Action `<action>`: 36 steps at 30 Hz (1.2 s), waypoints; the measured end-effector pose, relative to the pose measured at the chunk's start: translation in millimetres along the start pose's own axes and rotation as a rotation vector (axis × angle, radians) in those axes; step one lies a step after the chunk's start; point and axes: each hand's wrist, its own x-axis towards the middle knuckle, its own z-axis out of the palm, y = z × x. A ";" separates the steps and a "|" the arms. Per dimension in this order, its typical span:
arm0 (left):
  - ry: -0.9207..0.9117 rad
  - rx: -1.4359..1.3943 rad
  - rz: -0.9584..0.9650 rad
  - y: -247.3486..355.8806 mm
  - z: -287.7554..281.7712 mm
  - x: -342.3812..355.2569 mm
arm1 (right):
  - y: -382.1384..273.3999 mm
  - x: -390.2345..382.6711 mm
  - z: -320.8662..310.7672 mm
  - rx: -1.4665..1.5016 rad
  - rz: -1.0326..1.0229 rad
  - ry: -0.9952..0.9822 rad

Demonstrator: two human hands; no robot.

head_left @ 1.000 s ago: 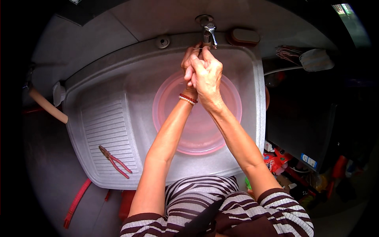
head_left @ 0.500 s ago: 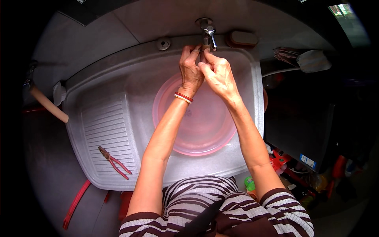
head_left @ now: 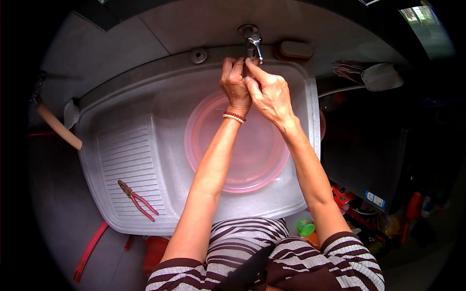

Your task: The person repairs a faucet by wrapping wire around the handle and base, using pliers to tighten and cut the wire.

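Observation:
Below the chrome faucet (head_left: 252,41) at the back of the sink, my two hands meet closely. My left hand (head_left: 236,87), a red and white bead bracelet at its wrist, has its fingers curled closed just under the spout. From the right, my right hand (head_left: 273,97) reaches in with thumb and index finger pinched beside the left fingers. Whatever lies between the fingertips is small and mostly hidden. A pink translucent basin (head_left: 247,160) stands in the sink under my hands. Pliers (head_left: 137,200) with red handles lie on the ribbed drainboard at the left.
The grey sink (head_left: 145,225) spans the middle. A brown soap dish (head_left: 295,50) sits right of the faucet, a round fitting (head_left: 198,56) left. A beige hose (head_left: 59,127) hangs at the left edge, a red hose (head_left: 91,252) below. A dark cabinet (head_left: 361,160) stands at the right.
The thin pale strand seen between my fingertips is no longer visible there. My left wrist has shifted slightly right, and the right index finger has moved closer to the left fingers.

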 end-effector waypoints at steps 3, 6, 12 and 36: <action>0.028 0.062 0.019 1.7 1.2 0.9 | -4.1 -7.7 15.3 0.293 0.098 0.285; -0.011 0.070 0.007 4.4 -1.5 1.9 | -3.6 -0.8 23.3 0.241 0.187 0.411; 0.008 0.056 0.005 6.8 1.7 0.5 | 4.5 17.9 45.1 0.659 0.413 0.459; -0.090 -0.203 -0.071 3.3 -6.6 8.3 | -0.4 17.6 47.7 0.351 0.184 0.629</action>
